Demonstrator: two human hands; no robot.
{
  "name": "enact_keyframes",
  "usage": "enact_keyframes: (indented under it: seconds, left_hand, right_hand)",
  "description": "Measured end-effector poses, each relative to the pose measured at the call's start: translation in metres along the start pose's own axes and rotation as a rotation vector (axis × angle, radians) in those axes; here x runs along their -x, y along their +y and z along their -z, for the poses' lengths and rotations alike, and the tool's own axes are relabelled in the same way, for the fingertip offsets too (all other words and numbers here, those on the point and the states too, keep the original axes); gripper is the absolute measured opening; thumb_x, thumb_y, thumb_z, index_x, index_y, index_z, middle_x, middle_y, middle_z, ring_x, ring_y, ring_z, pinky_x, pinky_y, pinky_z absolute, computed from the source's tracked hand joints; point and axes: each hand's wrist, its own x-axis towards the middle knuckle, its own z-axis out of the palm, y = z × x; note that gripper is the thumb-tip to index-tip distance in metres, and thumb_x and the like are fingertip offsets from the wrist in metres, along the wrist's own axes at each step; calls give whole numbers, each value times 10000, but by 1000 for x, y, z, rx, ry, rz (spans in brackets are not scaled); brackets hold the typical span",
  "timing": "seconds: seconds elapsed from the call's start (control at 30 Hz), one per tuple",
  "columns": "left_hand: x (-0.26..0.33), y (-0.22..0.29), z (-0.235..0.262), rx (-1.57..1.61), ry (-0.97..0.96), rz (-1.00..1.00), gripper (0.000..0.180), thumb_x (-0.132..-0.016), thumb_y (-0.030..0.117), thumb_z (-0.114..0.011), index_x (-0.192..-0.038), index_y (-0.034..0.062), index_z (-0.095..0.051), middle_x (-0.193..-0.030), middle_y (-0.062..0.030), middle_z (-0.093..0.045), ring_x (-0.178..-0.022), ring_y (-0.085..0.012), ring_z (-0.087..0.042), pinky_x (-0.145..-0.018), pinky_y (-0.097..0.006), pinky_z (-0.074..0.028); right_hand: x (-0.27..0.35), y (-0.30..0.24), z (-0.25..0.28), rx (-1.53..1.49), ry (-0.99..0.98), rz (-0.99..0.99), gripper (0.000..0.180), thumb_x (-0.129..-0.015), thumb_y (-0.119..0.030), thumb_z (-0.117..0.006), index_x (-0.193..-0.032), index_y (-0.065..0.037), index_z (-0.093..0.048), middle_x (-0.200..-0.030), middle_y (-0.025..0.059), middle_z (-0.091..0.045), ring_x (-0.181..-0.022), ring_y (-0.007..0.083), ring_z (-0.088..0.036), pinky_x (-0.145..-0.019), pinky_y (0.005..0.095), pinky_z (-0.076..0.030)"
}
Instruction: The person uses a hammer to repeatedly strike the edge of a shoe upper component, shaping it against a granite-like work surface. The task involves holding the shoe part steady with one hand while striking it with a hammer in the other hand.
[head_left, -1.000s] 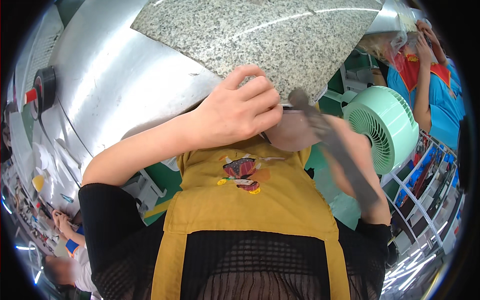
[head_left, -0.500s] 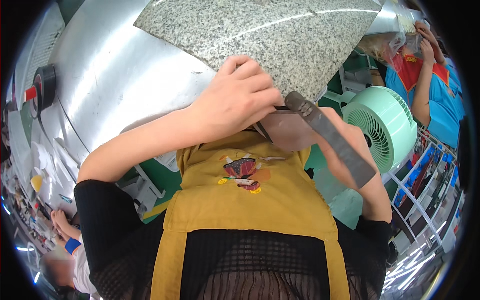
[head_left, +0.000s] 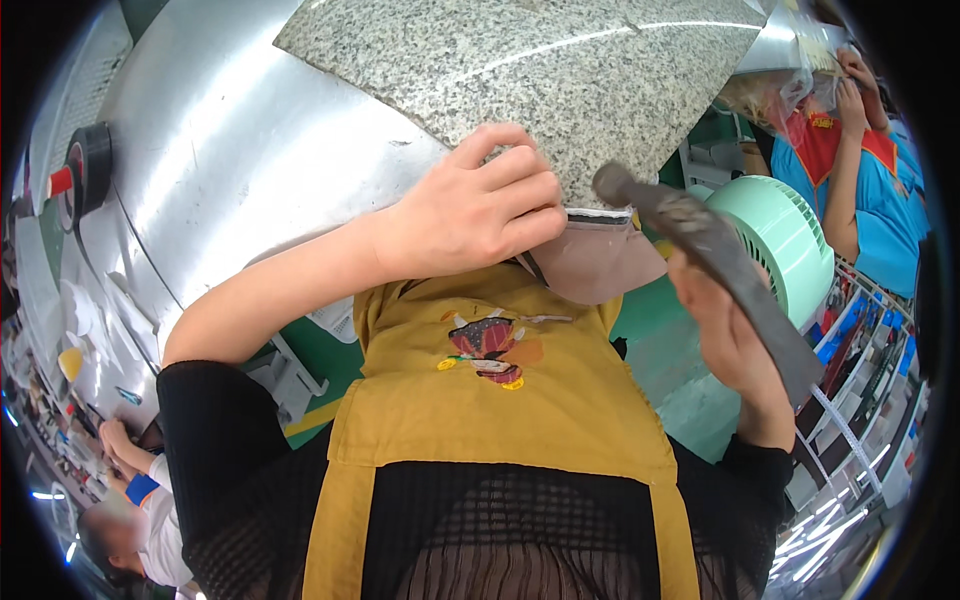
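Dusky-pink thin pliable sheet [head_left: 603,265] hangs at the near edge of the grey speckled stone slab [head_left: 540,70], beside my left hand [head_left: 480,212], half curled; I cannot tell what its hidden fingertips grip. My right hand [head_left: 722,345] is closed on a dark, round-ended hammer [head_left: 738,275]. Stone stretches beyond my left knuckles; rightward, a mint-green round fan [head_left: 792,230] limits room near the hammer.
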Motion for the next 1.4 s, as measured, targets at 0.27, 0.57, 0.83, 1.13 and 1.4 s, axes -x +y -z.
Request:
enact_keyframes:
  seconds: [0.27,0.57,0.83,1.13,1.4]
  left_hand:
    - [-5,10,4,51,-26,179,171,-690,135,-647,-850,108,-597,-813,-4,-527,-848,-197,-517,-842,-371,-420]
    - [-44,25,16,460,-292,532,71,-773,102,-620,-831,77,-587,-809,-53,-530,-800,-239,-560,-681,-354,-461]
    - [-45,30,-4,271,-228,550,85,-791,73,-602,-875,65,-597,-810,-57,-526,-752,-245,-572,-629,-345,-482]
    - [-25,26,-11,90,-82,214,292,-633,65,-596,-925,46,-583,-836,-52,-514,-736,-208,-533,-615,-311,-463]
    - [-20,20,-16,60,-21,115,273,-616,91,-594,-885,50,-577,-857,-32,-522,-736,-185,-515,-624,-296,-437]
  right_hand:
    - [-7,6,-18,-39,-26,-37,188,-862,-58,-527,-1046,-27,-507,-797,154,-548,-702,319,-568,-622,353,-453]
    - [10,20,-14,-382,318,-145,281,-999,-205,-331,-968,-1,-522,-663,-25,-416,-535,47,-308,-497,211,-255]
    - [14,39,-13,-128,167,-17,172,-955,-109,-430,-1041,20,-504,-725,27,-453,-617,99,-399,-564,234,-347]
    - [12,32,-6,-55,184,96,325,-846,-16,-539,-1169,-11,-500,-1008,149,-574,-850,307,-589,-696,329,-484]
    - [2,22,14,-93,0,-84,350,-828,-8,-544,-1173,-30,-488,-991,184,-592,-849,346,-611,-704,341,-488]
